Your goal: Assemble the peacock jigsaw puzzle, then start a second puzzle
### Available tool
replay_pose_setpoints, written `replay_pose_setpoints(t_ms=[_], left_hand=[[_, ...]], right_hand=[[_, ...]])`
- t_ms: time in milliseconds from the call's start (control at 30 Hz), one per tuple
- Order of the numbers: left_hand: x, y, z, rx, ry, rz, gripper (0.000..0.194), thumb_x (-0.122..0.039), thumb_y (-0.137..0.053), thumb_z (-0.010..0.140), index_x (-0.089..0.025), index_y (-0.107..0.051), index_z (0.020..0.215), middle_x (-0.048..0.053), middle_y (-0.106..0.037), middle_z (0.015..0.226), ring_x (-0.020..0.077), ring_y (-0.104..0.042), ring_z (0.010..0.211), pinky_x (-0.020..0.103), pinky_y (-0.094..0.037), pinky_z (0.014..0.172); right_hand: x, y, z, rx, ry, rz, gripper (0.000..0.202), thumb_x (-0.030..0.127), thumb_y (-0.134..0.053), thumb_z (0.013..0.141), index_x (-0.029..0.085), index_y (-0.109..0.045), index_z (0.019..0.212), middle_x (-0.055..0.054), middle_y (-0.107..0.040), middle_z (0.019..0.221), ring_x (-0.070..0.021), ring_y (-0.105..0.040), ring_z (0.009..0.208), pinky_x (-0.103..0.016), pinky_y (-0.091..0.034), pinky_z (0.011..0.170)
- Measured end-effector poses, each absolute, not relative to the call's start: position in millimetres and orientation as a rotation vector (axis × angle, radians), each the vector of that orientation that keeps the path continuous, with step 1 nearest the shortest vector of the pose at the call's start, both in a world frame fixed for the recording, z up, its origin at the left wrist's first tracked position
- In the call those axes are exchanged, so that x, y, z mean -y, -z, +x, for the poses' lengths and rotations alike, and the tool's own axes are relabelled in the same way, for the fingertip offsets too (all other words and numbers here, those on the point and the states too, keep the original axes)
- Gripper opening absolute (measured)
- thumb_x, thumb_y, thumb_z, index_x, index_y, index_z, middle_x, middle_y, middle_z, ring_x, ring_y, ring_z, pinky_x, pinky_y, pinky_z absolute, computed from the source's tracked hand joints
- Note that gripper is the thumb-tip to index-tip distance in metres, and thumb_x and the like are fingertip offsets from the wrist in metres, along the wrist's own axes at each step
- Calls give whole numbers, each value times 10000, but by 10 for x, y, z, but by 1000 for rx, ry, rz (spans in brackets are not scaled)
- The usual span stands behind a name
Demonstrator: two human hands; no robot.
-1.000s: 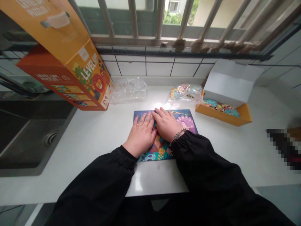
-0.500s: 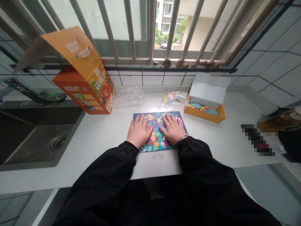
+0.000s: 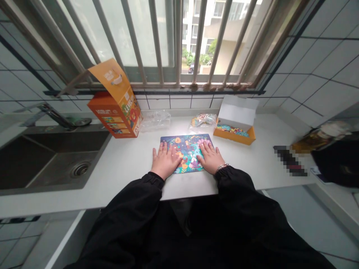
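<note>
At the far left a dark steel sink is sunk into the white worktop. Beside it, against the tiled wall, stands a tall orange cardboard puzzle box with its lid flap up, and next to that lies a crumpled clear plastic bag.

The left hand lies flat, fingers spread and gripping nothing, pressed on the left part of the colourful rectangular jigsaw puzzle, which sits on the worktop straight in front of the person. The right hand rests the same way on the puzzle's right part, open and empty, palm down.

The picture looks whole between the hands, with no gap showing, so this board seems finished or nearly so; what the hands cover cannot be judged.

Behind the right hand lies a clear bag of loose puzzle pieces, touching a small open orange box with a white lid that holds more pieces, so further sets appear unassembled.
</note>
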State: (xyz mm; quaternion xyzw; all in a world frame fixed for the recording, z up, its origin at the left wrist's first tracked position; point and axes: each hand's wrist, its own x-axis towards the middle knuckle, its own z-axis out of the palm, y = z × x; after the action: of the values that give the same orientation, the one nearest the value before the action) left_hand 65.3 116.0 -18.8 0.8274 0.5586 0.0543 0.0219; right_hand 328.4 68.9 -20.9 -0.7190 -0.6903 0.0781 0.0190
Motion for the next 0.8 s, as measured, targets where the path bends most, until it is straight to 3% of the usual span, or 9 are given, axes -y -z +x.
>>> replay_pose_setpoints(t_ms=[133,400,500,633,800], left_hand=[[-955,208,566,-1496,-135,2728,959,-781,-437,1024,-214,-248,1775,135,-235,1834,390,-184,1711,613,-93,1374],[-1098,236,238,-1478,-116,2804,958,-802,-454,1010,-239,-283,1766,108,-209,1843,354,-226,1705,554,-71,1388],[-1148,212,196,-1521,-83,2777,975,-806,-471,1000,-239,-277,1768,121,-209,1843,389,-212,1705,571,-100,1379],[-1142,187,240,-1631,-78,2737,1101,-876,-504,939,-154,-318,1749,195,-197,1836,482,-129,1701,618,-76,1367],[-1272,179,250,-1621,-83,2685,1109,-889,-493,937,-186,-266,1764,181,-188,1841,439,-162,1705,661,-39,1357]], right_hand=[[-713,193,3208,2133,-238,-2194,786,587,-329,1110,187,-223,1779,-99,-116,1862,-341,-103,1726,-618,-158,1368],[-892,242,2922,2117,-231,-2147,838,672,-314,1099,196,-210,1780,-94,-98,1864,-331,-90,1727,-631,-116,1367],[-960,247,2828,2111,-245,-2139,853,685,-315,1096,188,-204,1781,-115,-105,1862,-344,-92,1725,-645,-110,1361],[-1042,241,2744,2121,-257,-2132,856,692,-320,1093,198,-202,1781,-116,-121,1862,-341,-92,1726,-644,-100,1361],[-1181,245,2654,2122,-252,-2146,860,694,-308,1092,190,-203,1781,-126,-103,1863,-342,-87,1726,-641,-95,1361]])
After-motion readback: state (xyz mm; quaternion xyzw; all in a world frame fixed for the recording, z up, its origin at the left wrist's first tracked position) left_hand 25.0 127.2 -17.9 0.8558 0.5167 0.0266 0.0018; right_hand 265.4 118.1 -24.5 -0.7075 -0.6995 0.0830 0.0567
